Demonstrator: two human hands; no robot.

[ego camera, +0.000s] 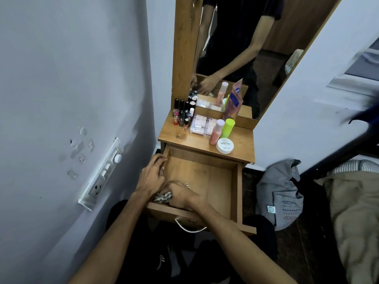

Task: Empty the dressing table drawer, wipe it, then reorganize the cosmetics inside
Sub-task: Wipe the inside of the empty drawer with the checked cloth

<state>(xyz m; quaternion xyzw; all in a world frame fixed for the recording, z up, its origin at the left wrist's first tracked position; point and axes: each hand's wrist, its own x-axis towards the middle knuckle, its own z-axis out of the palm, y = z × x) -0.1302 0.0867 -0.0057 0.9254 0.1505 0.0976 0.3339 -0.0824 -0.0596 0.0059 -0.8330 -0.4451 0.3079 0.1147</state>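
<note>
While the drawer (205,177) stands pulled out, long axis toward me, my right hand (180,196) grips a striped cloth (163,197) at its near-left corner, and my left hand (150,177) rests fingers-forward, loosely spread, on the left wall.

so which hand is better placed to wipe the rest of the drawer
Right. The right hand already grips the cloth at the front-left corner of the drawer, facing the bare floor. The left hand rests on the left wall, steadying it.
</note>
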